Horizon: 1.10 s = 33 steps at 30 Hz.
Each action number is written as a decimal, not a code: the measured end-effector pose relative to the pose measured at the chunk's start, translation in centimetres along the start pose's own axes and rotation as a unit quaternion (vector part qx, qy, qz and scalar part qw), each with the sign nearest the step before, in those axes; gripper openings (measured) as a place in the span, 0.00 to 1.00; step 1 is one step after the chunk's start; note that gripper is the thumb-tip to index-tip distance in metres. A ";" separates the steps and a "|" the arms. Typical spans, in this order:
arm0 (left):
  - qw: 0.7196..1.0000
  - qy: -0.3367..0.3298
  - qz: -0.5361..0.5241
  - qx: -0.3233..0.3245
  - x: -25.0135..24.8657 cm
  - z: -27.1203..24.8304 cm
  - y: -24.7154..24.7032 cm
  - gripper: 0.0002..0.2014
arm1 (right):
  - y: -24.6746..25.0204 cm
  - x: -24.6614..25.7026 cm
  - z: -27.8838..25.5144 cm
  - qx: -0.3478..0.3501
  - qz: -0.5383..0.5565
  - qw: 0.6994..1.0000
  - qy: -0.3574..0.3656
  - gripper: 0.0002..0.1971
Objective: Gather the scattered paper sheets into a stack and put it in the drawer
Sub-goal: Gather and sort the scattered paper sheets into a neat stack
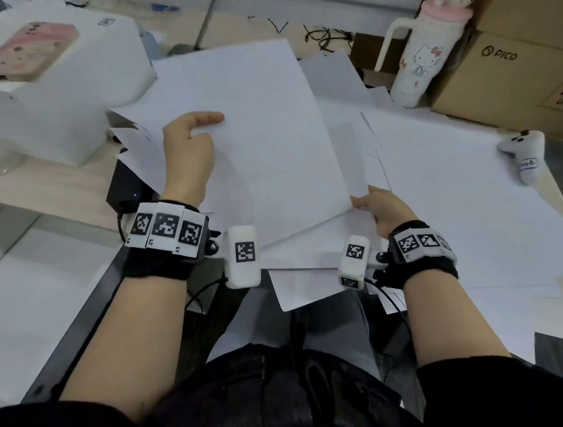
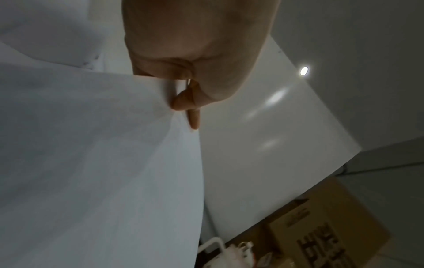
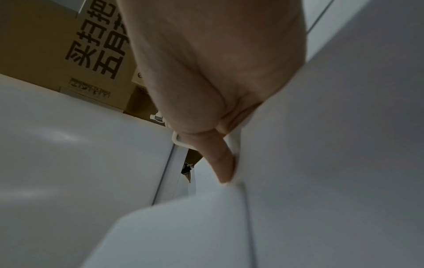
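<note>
A bundle of white paper sheets (image 1: 254, 133) is held tilted above the white table (image 1: 35, 304). My left hand (image 1: 187, 153) grips its left edge, thumb stretched flat on top and fingers underneath. In the left wrist view the left hand (image 2: 195, 54) pinches the paper (image 2: 91, 163) at its edge. My right hand (image 1: 380, 209) pinches the bundle's lower right corner; the right wrist view shows the right hand (image 3: 206, 72) with its thumb pressed on the sheet (image 3: 321, 163). More loose sheets (image 1: 451, 206) lie spread over the table to the right, and others (image 1: 309, 286) hang over the near edge.
A white box (image 1: 58, 77) stands at the back left with a black device (image 1: 124, 188) beside it. A cartoon-cat tumbler (image 1: 424, 52) and cardboard boxes (image 1: 500, 74) line the back right. A white controller (image 1: 526, 157) lies on the right sheets.
</note>
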State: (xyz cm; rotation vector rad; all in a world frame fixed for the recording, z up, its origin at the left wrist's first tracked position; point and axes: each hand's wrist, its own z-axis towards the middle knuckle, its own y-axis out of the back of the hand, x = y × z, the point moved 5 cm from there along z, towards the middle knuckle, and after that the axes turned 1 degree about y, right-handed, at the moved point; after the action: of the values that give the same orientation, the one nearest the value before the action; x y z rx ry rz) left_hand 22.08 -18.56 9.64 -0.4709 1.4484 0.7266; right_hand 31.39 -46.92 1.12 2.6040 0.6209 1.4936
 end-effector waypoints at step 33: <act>0.998 0.009 -0.032 0.047 1.8 -1.3 -7.7 0.10 | 4.0 3.7 -4.5 0.036 0.152 0.945 0.286 0.21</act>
State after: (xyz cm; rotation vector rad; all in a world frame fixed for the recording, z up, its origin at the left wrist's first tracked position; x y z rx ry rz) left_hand 26.41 -24.59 6.70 -0.4501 1.4708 0.6005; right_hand 30.43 -49.73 7.50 2.3816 0.3100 2.4003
